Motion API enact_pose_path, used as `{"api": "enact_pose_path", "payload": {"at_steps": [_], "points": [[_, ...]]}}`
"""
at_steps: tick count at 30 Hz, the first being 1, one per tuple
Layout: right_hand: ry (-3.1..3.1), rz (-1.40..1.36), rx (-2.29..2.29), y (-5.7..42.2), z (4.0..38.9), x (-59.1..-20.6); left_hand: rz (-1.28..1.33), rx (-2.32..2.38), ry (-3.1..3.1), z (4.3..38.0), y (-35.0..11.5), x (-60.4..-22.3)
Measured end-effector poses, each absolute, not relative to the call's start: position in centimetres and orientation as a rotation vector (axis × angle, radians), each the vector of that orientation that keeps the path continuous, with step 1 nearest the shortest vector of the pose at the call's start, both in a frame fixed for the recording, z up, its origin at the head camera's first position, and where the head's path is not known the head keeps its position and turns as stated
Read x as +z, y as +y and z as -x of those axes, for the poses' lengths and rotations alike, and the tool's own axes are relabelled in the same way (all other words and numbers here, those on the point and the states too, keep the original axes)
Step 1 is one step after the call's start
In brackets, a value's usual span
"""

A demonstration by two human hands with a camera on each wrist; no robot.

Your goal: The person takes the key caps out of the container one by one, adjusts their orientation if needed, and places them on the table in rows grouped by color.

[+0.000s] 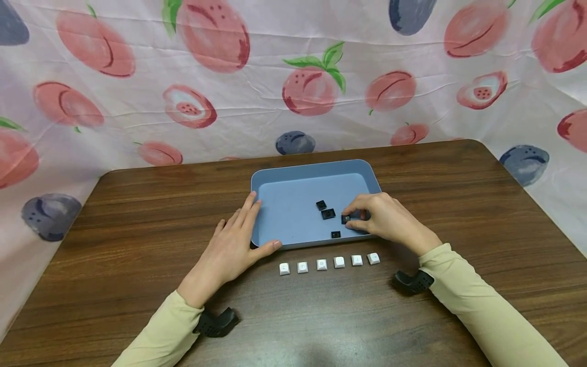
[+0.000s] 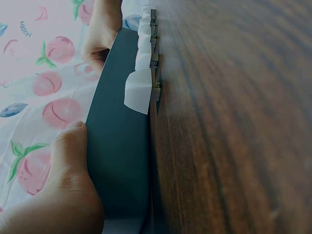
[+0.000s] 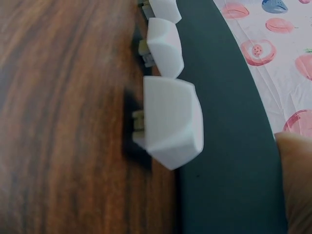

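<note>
On the wooden table stands a shallow blue tray (image 1: 293,204). My left hand (image 1: 234,244) rests at its left side, fingers straight along the rim and thumb over the near left corner. In the left wrist view that thumb (image 2: 70,151) lies against the tray's outer wall. My right hand (image 1: 382,216) reaches into the right part of the tray and pinches a small black keycap (image 1: 345,219) between thumb and fingers. Several other black keycaps (image 1: 328,214) lie loose on the tray floor, left of that hand. The right wrist view shows only an edge of the right hand.
In front of the tray, a row of several white keycaps (image 1: 321,264) stands on the table, each with a small switch-like base beneath, seen from the wrists. Dark wrist devices (image 1: 216,323) sit on both sleeves. A fruit-print cloth (image 1: 257,102) hangs behind the table (image 1: 137,244).
</note>
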State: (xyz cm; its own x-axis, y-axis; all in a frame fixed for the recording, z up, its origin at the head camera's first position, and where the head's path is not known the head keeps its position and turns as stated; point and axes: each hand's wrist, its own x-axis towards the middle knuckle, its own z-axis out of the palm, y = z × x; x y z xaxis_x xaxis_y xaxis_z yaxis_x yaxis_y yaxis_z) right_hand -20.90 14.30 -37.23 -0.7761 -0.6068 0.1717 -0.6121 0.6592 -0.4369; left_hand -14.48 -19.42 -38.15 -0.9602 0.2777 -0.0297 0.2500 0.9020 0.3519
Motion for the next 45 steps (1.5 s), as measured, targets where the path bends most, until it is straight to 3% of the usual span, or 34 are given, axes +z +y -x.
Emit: {"api": "enact_pose_path", "payload": {"at_steps": [17, 30, 45], "points": [[-2.644, -1.144, 0.931, 13.4, 20.1, -36.7, -0.421, 0.524, 2.995, 14.3, -19.6, -38.1], [-2.348, -1.341, 1.046, 10.0, 16.1, -35.9, -0.46, 0.53, 3.015, 14.5, -19.3, -38.4], [-2.438, -1.361, 1.088, 6.1, 12.2, -37.9, -0.449, 0.528, 3.008, 14.4, -19.5, -38.2]]}}
